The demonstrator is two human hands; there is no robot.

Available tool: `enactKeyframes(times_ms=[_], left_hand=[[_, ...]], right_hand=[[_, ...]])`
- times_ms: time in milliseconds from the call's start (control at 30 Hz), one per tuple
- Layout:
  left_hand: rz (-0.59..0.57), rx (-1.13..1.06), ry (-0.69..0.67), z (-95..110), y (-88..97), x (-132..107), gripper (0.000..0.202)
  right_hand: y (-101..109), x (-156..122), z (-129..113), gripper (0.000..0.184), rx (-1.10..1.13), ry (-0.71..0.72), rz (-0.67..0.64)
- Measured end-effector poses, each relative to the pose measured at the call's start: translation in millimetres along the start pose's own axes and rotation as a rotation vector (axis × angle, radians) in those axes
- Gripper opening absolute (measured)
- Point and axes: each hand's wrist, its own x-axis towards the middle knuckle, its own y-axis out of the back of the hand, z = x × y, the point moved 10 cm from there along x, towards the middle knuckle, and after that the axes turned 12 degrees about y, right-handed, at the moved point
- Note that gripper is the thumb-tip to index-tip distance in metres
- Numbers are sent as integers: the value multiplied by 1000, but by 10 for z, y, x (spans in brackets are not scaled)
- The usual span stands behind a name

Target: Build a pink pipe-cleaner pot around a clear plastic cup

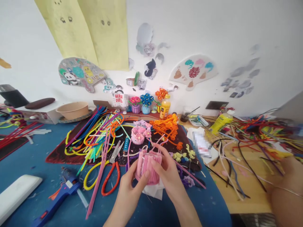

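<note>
A small pink pot-shaped piece of fuzzy pipe cleaners (149, 168) is gripped between both hands over the front of the dark mat. My left hand (132, 182) closes on its left side, thumb pressed on the near face. On the other side, my right hand (169, 168) wraps it, thumb on the front and fingers behind; its fingertips are partly hidden. Just beyond stands a pink pipe-cleaner basket with flowers (137, 135). White tissue (153, 193) lies beneath the held pot. Pink pipe cleaners (97, 186) and scissors (110, 178) with one yellow and one red handle lie to the left.
A blue glue gun (62, 194) lies front left, near a white case (17, 197). Colourful pipe cleaners (94, 135) and orange pieces (167, 126) cover the mat. Behind stand flower pots (146, 108) and a yellow bottle (165, 107). Another person's blurred arm (287, 192) reaches in at right.
</note>
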Motion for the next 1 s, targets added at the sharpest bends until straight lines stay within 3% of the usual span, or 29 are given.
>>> enactKeyframes(times_ms=[167,367,500,800,1000], left_hand=[[73,-23,-73,245,42,167,60],[92,-22,-217,830,78,412,52],[92,-30,-274,1079,103,449,49],[132,-13,-302,1197,215,457,54],[142,-28,-320,1158,235,534,57]], right_hand=[[-114,282,-243,53,-10,61,-15],[-391,720,-541,52,75,109,-142],[-493,947,-694,52,48,143,-133],[-685,1072,-789,48,-15,188,-230],[-647,1129,-796,51,-36,230,-183]])
